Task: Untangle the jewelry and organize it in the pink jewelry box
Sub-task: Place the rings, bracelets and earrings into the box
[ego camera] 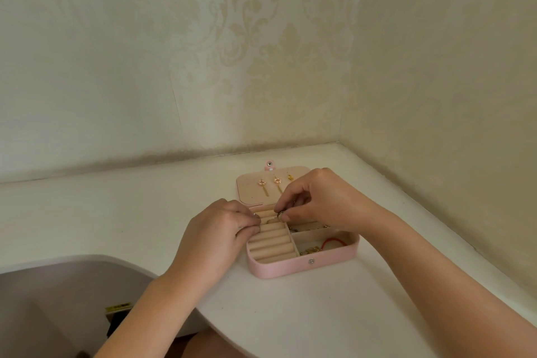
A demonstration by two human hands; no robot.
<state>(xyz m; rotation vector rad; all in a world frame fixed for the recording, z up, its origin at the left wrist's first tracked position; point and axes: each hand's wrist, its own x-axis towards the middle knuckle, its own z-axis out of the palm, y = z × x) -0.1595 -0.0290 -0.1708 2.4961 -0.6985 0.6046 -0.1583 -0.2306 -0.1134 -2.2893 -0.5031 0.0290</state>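
White counter (319, 314), open pink jewelry box (290, 269), right grip (322, 200) pinching ring (281, 216), left grip (220, 229) unclear

white counter (305, 314), open pink jewelry box (302, 268)

Two hands over an open pink jewelry box (302, 268) on a white counter (290, 314).
The right hand (325, 197) pinches a ring (281, 216) above the padded ring rolls (273, 244); the left hand (215, 232) curls at the box's left edge. Flower earrings (262, 182) sit in the lid; a red band (334, 241) and a gold chain (312, 250) lie in the front right compartment.
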